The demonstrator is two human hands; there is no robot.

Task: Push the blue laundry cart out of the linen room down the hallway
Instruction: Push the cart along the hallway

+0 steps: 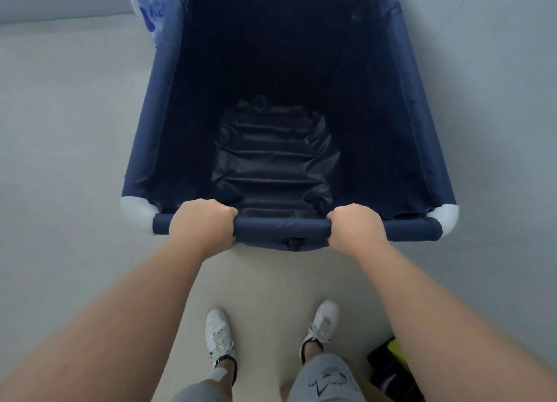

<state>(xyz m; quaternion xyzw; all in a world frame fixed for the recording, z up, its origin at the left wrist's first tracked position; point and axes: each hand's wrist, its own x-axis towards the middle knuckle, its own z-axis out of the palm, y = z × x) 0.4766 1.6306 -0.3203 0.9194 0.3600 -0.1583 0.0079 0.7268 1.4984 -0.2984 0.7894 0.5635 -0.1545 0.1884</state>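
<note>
A: Is the whole cart point(286, 115) visible?
B: No, its 12 o'clock end is cut off by the top edge, and its wheels are hidden beneath it.
A: That dark thing point(391, 368) at 5 o'clock?
B: Half behind the forearm; can't identify it.

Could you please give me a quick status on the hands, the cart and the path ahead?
Left hand and right hand closed on padded navy handle bar. Blue fabric laundry cart empty. Patterned blue-and-white object against cart's front left corner.
</note>
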